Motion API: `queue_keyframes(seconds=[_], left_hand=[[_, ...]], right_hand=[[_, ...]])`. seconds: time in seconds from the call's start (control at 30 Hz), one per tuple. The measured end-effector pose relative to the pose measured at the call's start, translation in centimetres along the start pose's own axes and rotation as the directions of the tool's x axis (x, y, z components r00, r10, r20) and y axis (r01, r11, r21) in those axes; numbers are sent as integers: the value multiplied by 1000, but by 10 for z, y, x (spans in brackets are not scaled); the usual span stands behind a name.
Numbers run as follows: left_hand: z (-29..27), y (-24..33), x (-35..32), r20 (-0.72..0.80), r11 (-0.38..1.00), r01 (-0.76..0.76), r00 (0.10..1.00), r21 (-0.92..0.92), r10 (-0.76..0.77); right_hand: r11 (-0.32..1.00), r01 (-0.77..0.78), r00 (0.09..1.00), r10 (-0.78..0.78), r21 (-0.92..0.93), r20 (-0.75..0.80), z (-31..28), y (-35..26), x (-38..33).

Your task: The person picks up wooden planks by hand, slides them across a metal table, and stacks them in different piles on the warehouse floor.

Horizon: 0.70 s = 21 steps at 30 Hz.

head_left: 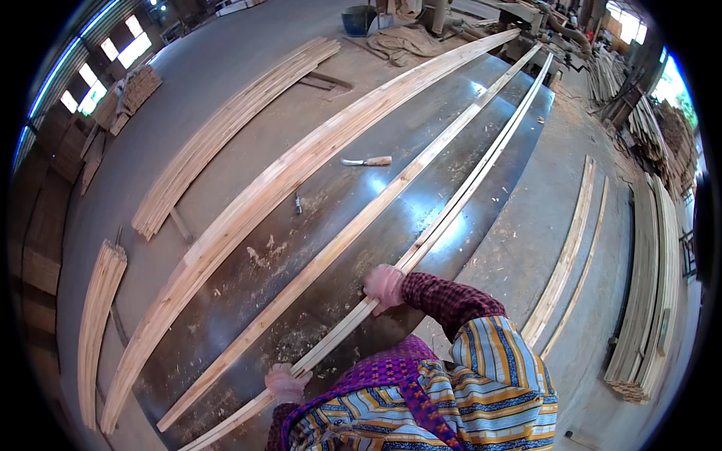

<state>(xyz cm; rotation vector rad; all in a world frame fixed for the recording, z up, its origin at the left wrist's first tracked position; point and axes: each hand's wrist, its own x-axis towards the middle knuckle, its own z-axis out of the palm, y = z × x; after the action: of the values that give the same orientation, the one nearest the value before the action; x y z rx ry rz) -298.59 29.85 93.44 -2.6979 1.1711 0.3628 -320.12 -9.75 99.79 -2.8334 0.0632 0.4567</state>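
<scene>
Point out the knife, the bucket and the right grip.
Knife point(369, 161): head view, where blade meets handle.
Bucket point(357, 23): head view, outer side wall.
Right grip point(385, 287): head view, middle of the hand.

Grey floor point(218, 60), with bright windows point(136, 52) along the left.

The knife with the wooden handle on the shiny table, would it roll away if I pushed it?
The knife probably wouldn't roll far: its curved blade sticks out past the handle. It might slide, since the table looks smooth. It's likely light, being small beside those long boards.
</scene>
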Motion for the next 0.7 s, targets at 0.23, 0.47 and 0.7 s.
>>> queue_keyframes(seconds=[0.23, 0.47, 0.7], left_hand=[[-5, 0, -3, -48, 997, -76, 996, 4, 76], [-7, -50, -23, 25, 999, 22, 999, -38, -21], [-3, -2, -8, -4, 997, 82, 997, -16, -82]], right_hand=[[998, -61, 997, 62, -18, 50, 25, 1, 8], [999, 1, 999, -2, 46, 39, 7, -51, 23], [995, 101, 989, -101, -2, -112, 29, 12, 10]])
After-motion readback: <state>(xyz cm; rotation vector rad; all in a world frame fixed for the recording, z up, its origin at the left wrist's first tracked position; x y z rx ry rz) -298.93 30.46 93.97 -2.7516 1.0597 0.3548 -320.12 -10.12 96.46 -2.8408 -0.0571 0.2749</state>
